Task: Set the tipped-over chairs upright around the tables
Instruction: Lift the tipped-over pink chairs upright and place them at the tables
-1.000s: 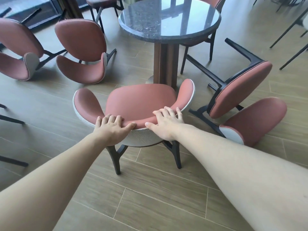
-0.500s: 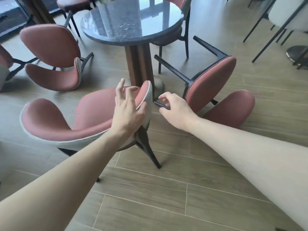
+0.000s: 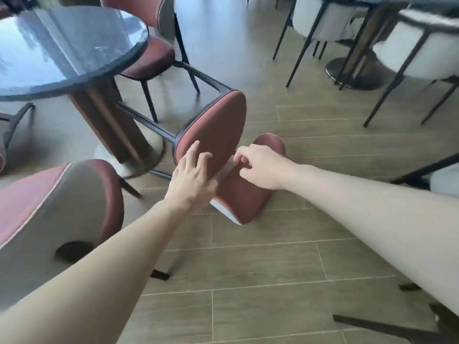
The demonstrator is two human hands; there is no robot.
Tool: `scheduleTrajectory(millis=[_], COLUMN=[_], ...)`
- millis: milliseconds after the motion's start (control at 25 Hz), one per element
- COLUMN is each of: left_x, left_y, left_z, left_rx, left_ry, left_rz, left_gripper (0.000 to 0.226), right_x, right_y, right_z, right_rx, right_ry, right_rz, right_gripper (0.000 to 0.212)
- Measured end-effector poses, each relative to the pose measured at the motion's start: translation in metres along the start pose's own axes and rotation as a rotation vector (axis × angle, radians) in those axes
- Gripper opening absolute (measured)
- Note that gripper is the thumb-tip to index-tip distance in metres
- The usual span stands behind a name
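A tipped-over chair (image 3: 216, 130) with a pink seat and black legs lies on its side on the floor right of the round dark table (image 3: 62, 43). Its curved pink backrest (image 3: 248, 194) rests on the floor. My left hand (image 3: 192, 175) is spread, fingers apart, against the lower edge of the seat. My right hand (image 3: 258, 167) hovers with fingers curled over the top of the backrest, holding nothing. An upright pink chair (image 3: 62, 209) with a grey back stands at the lower left, beside the table.
Another upright pink chair (image 3: 151, 53) stands behind the table. White chairs (image 3: 422, 50) on thin black legs and a second table base (image 3: 355, 73) fill the upper right. Black chair legs (image 3: 387, 326) lie at the lower right on the wood-look floor.
Both hands left the upright chair's backrest and moved right to the tipped-over chair. The view swung right, so the upright chair now sits at the lower left.
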State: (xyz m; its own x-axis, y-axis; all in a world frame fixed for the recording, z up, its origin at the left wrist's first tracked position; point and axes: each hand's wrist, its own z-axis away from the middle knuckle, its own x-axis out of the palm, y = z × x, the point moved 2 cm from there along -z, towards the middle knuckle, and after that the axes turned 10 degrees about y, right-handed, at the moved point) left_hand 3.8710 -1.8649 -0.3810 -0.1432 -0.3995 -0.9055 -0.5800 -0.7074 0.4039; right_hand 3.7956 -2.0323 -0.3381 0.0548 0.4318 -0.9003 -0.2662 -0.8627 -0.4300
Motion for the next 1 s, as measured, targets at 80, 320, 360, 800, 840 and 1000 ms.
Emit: scheduleTrajectory(millis=[80, 320, 360, 800, 840, 1000], left_x=[0.024, 0.099, 0.110, 0.202, 0.209, 0.237], left_y=[0.024, 0.041, 0.038, -0.009, -0.014, -0.026], left_z=[-0.024, -0.104, -0.121, -0.262, -0.270, -0.293], left_rx=[0.007, -0.056, -0.060, -0.974, -0.987, -1.047], left_ry=[-0.009, -0.147, -0.159, -0.265, -0.278, -0.300], left_rz=[-0.011, -0.028, -0.035, 0.696, 0.730, 0.823], left_gripper=[0.061, 0.053, 0.054, 0.025, 0.024, 0.020], right_x=[-0.024, -0.023, -0.020, 0.047, 0.053, 0.090], right_y=[0.042, 0.104, 0.110, 0.167, 0.169, 0.183], right_z=[-0.011, -0.087, -0.104, -0.248, -0.253, -0.266], right_rx=[0.066, 0.098, 0.086, 0.918, 0.952, 1.033], right_ry=[0.049, 0.036, 0.010, -0.037, -0.042, -0.146], right_rz=[-0.011, 0.020, 0.043, -0.762, -0.791, -0.836], right_gripper=[0.030, 0.030, 0.030, 0.014, 0.012, 0.011])
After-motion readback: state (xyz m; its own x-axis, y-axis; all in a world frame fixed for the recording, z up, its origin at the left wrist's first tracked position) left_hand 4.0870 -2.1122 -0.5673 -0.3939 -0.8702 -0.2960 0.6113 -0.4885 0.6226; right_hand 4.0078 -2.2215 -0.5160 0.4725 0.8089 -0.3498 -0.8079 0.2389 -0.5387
